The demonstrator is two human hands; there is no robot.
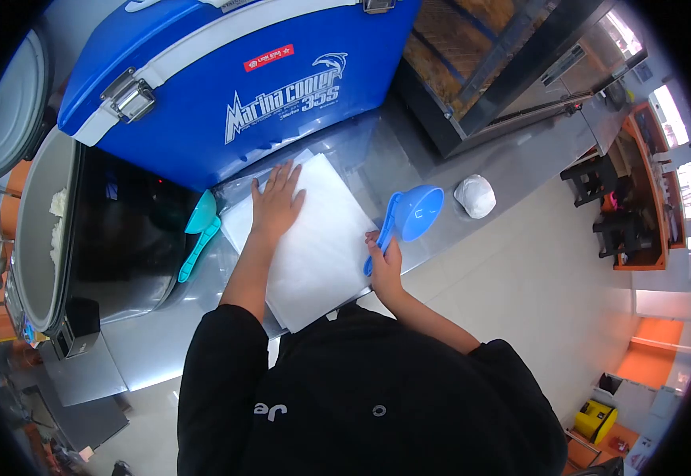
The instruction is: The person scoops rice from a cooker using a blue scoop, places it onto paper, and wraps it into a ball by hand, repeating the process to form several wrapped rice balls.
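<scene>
A stack of white paper sheets [325,246] lies on the metal counter in front of me. My left hand [278,202] rests on the upper left part of the stack, palm down with its fingers spread. By the right edge of the sheets, my right hand [385,266] is closed around the handle of a blue scoop [421,213]. The scoop's bowl points away from me, and no food shows in it. A teal scoop [202,214] stands to the left of the paper, close to the black side of a large rice cooker [123,230]. Farther right sits a small white wrapped bundle [475,197].
A blue cooler box [202,95] stands behind the paper. The rice cooker on the left is uncovered, with white rice [58,226] along its inside; a round grey lid [8,103] is beyond it. A glass display case [472,71] holds fried-looking food at the back right.
</scene>
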